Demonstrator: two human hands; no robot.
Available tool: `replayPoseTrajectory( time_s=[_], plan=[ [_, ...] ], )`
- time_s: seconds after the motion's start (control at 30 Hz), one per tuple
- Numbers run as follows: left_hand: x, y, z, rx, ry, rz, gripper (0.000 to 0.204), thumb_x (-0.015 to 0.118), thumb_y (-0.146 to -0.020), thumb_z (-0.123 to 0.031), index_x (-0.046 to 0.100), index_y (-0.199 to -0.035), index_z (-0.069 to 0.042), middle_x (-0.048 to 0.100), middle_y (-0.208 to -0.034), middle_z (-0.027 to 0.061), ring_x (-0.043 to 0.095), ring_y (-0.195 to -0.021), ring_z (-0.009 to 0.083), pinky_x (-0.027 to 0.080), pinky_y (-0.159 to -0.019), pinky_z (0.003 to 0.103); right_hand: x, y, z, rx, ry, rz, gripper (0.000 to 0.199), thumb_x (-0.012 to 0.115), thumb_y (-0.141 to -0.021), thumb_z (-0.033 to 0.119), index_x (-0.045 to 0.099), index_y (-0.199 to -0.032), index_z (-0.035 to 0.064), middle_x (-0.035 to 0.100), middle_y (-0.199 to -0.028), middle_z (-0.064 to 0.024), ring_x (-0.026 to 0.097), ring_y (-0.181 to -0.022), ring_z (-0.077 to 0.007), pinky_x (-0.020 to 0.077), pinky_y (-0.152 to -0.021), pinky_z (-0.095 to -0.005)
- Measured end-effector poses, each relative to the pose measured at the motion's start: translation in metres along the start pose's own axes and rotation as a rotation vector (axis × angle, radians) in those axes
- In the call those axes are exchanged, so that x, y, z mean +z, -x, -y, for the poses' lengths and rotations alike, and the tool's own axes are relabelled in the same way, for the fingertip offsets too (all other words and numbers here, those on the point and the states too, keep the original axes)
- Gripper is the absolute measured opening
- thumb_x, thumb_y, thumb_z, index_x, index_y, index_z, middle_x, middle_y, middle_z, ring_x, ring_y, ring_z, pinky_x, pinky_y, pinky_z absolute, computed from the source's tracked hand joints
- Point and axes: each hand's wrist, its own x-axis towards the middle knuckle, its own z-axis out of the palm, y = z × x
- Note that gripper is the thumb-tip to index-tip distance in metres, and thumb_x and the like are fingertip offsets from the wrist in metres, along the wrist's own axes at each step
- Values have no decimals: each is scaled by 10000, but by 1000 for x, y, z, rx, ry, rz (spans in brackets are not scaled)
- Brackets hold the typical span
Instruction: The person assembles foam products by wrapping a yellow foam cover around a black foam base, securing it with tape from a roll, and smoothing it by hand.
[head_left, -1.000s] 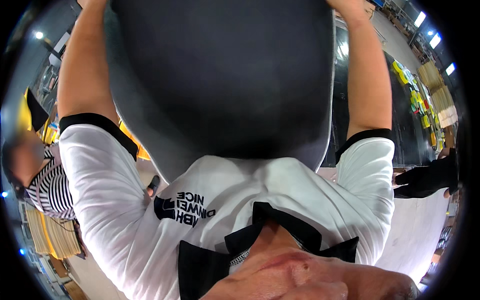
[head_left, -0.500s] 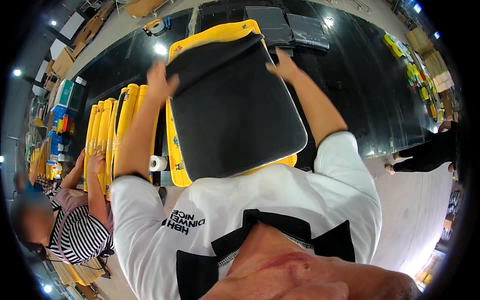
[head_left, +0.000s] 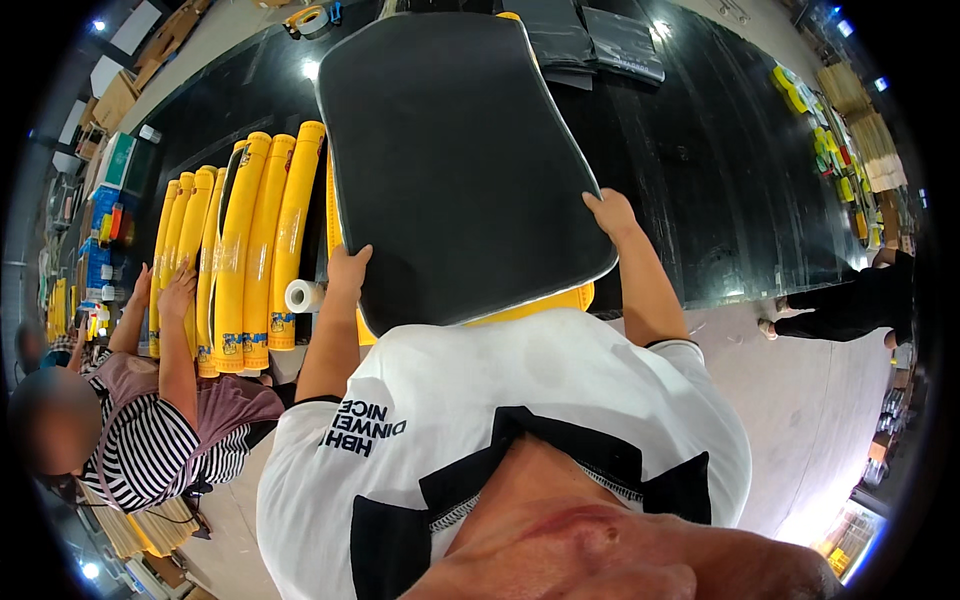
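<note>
A large mat with its black side up [head_left: 460,180] lies flat on the table before me, its corners rounded and its edge pale. Yellow printed matting [head_left: 575,298] shows from beneath it at the near edge and along the left. My left hand [head_left: 350,270] grips the mat's left edge near the close corner, thumb on top. On the right edge, a little farther away, my right hand [head_left: 610,213] pinches the rim in the same way. The undersides of both grips are hidden.
Several rolled yellow mats [head_left: 255,250] stand side by side on the left, with a co-worker's hands [head_left: 177,290] on them. A white roll [head_left: 303,296] lies beside my left forearm. Dark plastic bags [head_left: 620,45] and a tape dispenser [head_left: 308,20] sit at the far side.
My hands have come back toward me and closed on the mat's side edges. The fold at its far end is gone, and the black sheet now reaches farther out, covering the yellow there.
</note>
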Motion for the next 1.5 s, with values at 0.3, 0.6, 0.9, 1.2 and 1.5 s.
replayPoseTrajectory(
  time_s=[0.3,0.6,0.9,1.2,1.5],
  plan=[
    [-22,4,15,277,-421,-136,387,691,-909,-247,620,-1172,28,675,-1065,288,626,-1052,471,508,-883,488,30,91,-18,-56,-7,-166,407,574,-978,395,636,-905,0,690,-953,-259,655,-929,-452,505,-832,-514],
    [-13,-6,1,195,-483,-82,412,686,-916,-254,611,-1206,29,678,-1137,265,638,-1090,437,508,-927,476,35,110,2,154,103,-74,407,550,-982,408,628,-964,9,686,-998,-258,645,-993,-454,510,-856,-516],
    [-10,-12,2,203,-478,-86,463,700,-909,-269,587,-1252,20,681,-1123,257,645,-1079,430,514,-920,478,35,99,-10,150,50,-110,426,590,-957,430,637,-962,7,687,-975,-260,649,-1000,-446,503,-864,-501],
    [-32,104,-8,857,-613,-49,657,839,-757,-242,572,-1324,-46,538,-1420,184,487,-1305,408,414,-1071,488,17,185,-2,-158,18,-61,816,826,-758,398,490,-1478,214,364,-1559,-158,428,-1361,-422,395,-1105,-479],
    [-37,143,-23,1022,-504,455,634,887,-639,-270,655,-1205,-104,565,-1428,66,476,-1338,331,415,-1068,469,10,213,2,-656,331,41,668,867,-649,401,695,-1281,268,388,-1571,-33,275,-1466,-325,224,-1210,-480]
  ],
)
